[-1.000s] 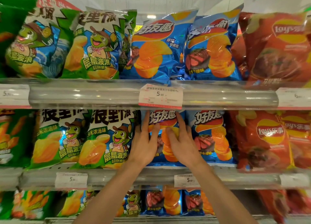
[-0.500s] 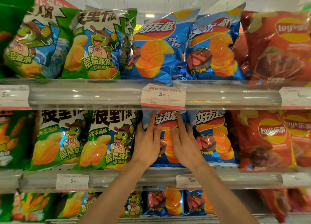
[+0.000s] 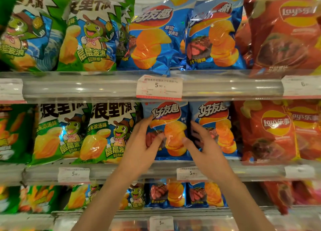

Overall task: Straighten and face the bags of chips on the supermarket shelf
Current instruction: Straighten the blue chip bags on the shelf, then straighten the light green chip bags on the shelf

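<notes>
Now both hands flank blue chip bag (image 3: 171, 131): left hand (image 3: 141, 143) touching, right hand (image 3: 205, 149) beside.

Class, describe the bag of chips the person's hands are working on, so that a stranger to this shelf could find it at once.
Find the middle shelf, below the 5.90 price tag. There, between the green bag and the red bags, stand two blue bags. It is the left blue bag, the one framed by the left hand and right hand; its blue twin stands to the right.
</notes>
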A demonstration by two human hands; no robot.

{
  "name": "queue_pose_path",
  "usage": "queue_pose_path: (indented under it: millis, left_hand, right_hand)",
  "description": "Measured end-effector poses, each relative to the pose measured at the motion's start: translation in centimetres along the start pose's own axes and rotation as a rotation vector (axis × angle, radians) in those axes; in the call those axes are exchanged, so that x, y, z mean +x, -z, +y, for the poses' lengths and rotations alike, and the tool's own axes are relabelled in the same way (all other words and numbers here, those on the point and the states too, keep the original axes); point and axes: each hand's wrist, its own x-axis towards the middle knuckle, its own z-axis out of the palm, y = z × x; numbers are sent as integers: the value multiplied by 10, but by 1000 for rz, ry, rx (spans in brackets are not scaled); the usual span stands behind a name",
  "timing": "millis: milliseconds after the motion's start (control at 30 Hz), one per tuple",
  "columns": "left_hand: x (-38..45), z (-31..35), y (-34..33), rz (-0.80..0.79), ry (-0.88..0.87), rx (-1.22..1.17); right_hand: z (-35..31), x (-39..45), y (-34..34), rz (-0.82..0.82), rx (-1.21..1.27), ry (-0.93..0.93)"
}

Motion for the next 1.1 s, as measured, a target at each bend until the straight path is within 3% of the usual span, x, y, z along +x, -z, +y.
queue_pose_path:
  millis: [167,567,800,1100]
  left_hand:
    - [-52,9,16,6,133,-179]
    - [-145,-18,7,-8,442,-187]
    - [-148,-46,43,-42,442,-255]
    - [-137,-109,145,-77,344,-334]
  right_hand:
    - [7,-59,18,97,75,-3]
    - [77,-140,16,22,-3,-276]
    - [48,-152,-14,91,-36,-307]
    - [-25,-156,-105,270,-102,-288]
